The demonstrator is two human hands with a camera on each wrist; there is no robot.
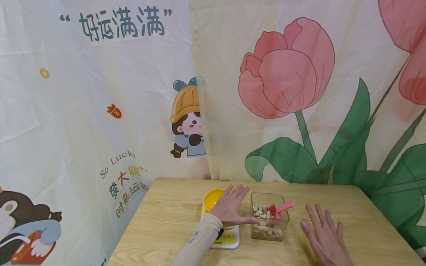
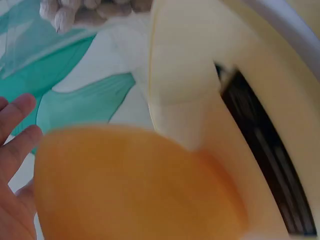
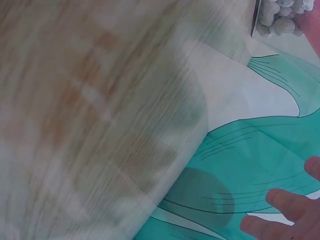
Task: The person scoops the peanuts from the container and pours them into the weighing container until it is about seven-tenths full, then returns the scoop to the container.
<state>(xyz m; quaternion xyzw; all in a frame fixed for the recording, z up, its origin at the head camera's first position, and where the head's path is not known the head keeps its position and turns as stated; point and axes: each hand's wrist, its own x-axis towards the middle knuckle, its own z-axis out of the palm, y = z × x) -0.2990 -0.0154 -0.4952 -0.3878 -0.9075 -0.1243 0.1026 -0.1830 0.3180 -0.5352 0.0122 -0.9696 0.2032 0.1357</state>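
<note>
A yellow bowl (image 1: 213,199) sits on a small kitchen scale (image 1: 229,239) with a yellow display panel. My left hand (image 1: 232,207) is held over them with fingers extended and thumb out towards the container, hiding part of both. The left wrist view has the bowl (image 2: 135,185) close up, the left hand's fingers (image 2: 17,125) beside it. To the right stands a clear square container (image 1: 266,236) of peanuts in shells (image 1: 261,212), a pink scoop (image 1: 283,207) resting in it. My right hand (image 1: 327,236) is spread beyond the container, holding nothing.
Everything stands on a wood-grain table (image 1: 159,221). Behind it hangs a printed cloth (image 1: 223,147) with tulips and cartoon figures, close to the table's back edge. At the upper right of the right wrist view, the peanuts (image 3: 282,20) show through the container wall.
</note>
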